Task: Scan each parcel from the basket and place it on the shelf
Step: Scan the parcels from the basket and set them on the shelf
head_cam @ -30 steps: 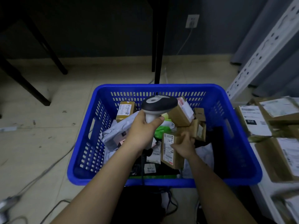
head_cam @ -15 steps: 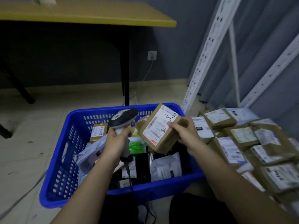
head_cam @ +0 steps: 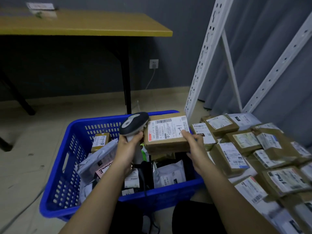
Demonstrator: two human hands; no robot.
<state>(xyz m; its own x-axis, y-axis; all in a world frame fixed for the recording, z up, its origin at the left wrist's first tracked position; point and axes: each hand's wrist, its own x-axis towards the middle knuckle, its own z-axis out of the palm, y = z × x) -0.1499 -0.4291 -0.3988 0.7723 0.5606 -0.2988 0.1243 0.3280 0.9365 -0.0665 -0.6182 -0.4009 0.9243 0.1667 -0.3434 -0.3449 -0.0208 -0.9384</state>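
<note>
- One scanner (head_cam: 134, 123), gripped by its handle in the left hand (head_cam: 127, 149), head touching the box at 9 o'clock.
- One box (head_cam: 167, 134) above the blue basket (head_cam: 55, 196), label up, clamped in the right hand (head_cam: 195, 146) at 4 o'clock.
- Roughly a dozen parcels (head_cam: 249, 146) on the shelf (head_cam: 243, 179) at 3 o'clock.

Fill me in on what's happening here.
A person is scanning parcels. The left hand grips a handheld scanner, its head right against a brown box that the right hand holds label-up over a blue basket. More parcels remain in the basket. Labelled boxes already lie packed together on the shelf to the right.
</note>
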